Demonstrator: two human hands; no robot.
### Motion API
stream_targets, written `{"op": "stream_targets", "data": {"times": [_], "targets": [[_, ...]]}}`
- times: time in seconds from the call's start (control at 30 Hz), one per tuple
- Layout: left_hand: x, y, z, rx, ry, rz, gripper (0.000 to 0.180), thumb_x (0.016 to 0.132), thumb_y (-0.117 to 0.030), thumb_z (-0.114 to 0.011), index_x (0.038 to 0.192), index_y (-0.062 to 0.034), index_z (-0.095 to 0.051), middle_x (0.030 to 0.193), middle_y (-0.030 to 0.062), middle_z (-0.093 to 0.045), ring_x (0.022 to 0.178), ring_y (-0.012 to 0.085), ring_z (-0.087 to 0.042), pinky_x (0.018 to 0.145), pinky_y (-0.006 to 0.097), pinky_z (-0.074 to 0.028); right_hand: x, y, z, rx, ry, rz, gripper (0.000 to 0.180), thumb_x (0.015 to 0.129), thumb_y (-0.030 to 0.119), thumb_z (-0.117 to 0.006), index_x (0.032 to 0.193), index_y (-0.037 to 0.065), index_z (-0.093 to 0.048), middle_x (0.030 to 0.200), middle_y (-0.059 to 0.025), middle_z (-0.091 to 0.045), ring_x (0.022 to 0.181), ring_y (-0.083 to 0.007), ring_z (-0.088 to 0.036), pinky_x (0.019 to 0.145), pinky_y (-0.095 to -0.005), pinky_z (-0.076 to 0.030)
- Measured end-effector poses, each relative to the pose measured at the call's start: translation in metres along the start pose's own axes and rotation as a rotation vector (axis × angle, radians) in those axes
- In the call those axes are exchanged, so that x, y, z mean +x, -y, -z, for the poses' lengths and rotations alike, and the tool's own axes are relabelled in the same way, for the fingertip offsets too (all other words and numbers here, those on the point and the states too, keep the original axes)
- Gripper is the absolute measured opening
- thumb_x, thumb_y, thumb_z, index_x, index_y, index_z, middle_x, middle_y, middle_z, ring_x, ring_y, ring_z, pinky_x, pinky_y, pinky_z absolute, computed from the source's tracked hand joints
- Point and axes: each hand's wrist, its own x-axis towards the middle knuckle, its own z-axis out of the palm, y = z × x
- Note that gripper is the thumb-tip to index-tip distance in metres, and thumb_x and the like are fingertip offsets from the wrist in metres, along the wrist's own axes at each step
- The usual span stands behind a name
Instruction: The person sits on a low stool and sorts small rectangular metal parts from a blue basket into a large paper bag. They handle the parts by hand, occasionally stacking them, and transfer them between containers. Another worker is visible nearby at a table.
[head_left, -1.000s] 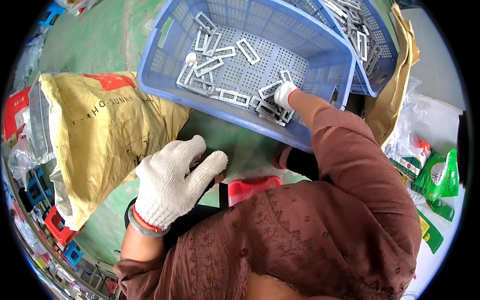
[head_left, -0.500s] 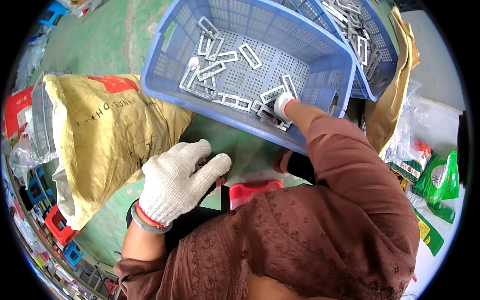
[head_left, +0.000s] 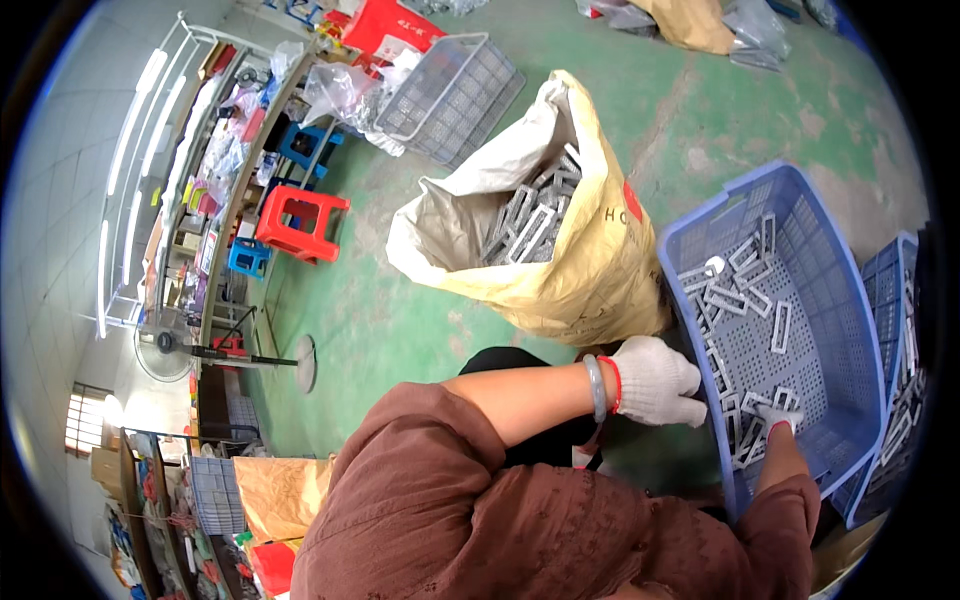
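My left hand (head_left: pixel 655 380), in a white knit glove with a bangle at the wrist, rests beside the near wall of a blue perforated basket (head_left: pixel 720 200); it holds nothing and its fingers are loosely spread. My right hand (head_left: pixel 775 415), also gloved, is down inside the basket's near corner. Its fingers are curled into a pile of flat grey metal frames (head_left: pixel 745 300). More of these frames lie scattered across the basket's floor. Left of the basket stands an open yellow sack (head_left: pixel 590 270) holding more frames (head_left: pixel 530 215).
A second blue basket (head_left: pixel 905 330) of frames stands right of the first. On the green floor are a grey basket (head_left: pixel 450 95), a red stool (head_left: pixel 300 220), a blue stool (head_left: pixel 248 257) and a standing fan (head_left: pixel 165 345). Cluttered shelves (head_left: pixel 200 170) line the left wall.
The view has swung round, so the sack's open mouth and the room now show. My left hand has moved to the basket's near wall. My right hand stays among the frames.
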Motion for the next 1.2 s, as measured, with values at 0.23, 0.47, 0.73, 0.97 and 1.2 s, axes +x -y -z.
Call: {"op": "stream_targets", "data": {"times": [0.23, 0.47, 0.73, 0.97, 1.2], "targets": [[0.01, 0.002, -0.003, 0.07, 0.021, -0.009, 0.053, 0.088, -0.059, -0.052, 0.094, -0.0102, -0.073, 0.085, 0.0169, -0.072, 0.079, 0.0353, -0.07, 0.067, 0.044, -0.055, 0.109, -0.044, -0.06, -0.395, 0.297, 0.016, 0.095, 0.079, 0.061, -0.071, 0.143, -0.005, -0.045, 0.132, -0.0163, -0.061, 0.111, -0.0219, -0.063, 0.098, -0.037, -0.049], [0.007, 0.0, -0.003, 0.061, 0.056, 0.017, 0.054, 0.089, -0.059, -0.05, 0.096, -0.0103, -0.072, 0.087, 0.0177, -0.072, 0.08, 0.0358, -0.07, 0.066, 0.045, -0.055, 0.028, -0.008, -0.051, -0.309, 0.311, 0.021, 0.097, 0.077, 0.07, -0.067, 0.144, 0.001, -0.05, 0.145, -0.0199, -0.052, 0.131, -0.0302, -0.051, 0.107, -0.0441, -0.041], [0.006, 0.006, 0.002, 0.067, 0.113, -0.021, 0.055, 0.094, -0.062, -0.046, 0.107, -0.0139, -0.07, 0.1, 0.0138, -0.073, 0.09, 0.0346, -0.07, 0.076, 0.046, -0.055, -0.109, 0.072, 0.03, -0.485, 0.441, 0.215, 0.067, 0.087, 0.058, -0.065, 0.141, 0.019, -0.056, 0.152, -0.0107, -0.046, 0.137, -0.0221, -0.045, 0.112, -0.0362, -0.036], [0.011, 0.003, -0.008, -0.001, -0.005, -0.057, 0.042, 0.095, -0.052, -0.056, 0.104, -0.0135, -0.071, 0.097, 0.0088, -0.071, 0.093, 0.0283, -0.068, 0.076, 0.038, -0.052, -0.136, 0.089, 0.061, -0.519, 0.235, 0.012, 0.108, 0.059, 0.077, -0.077, 0.136, 0.003, -0.059, 0.139, -0.0168, -0.06, 0.125, -0.0291, -0.06, 0.102, -0.0383, -0.049], [0.017, -0.006, -0.005, -0.061, 0.052, -0.069, 0.049, 0.092, -0.056, -0.056, 0.102, -0.0105, -0.071, 0.1, 0.0124, -0.072, 0.094, 0.0323, -0.068, 0.079, 0.042, -0.053, -0.13, 0.073, 0.056, -0.386, 0.279, -0.007, 0.099, 0.063, 0.067, -0.082, 0.132, -0.001, -0.06, 0.135, -0.0183, -0.062, 0.122, -0.032, -0.062, 0.1, -0.0409, -0.05]]}}
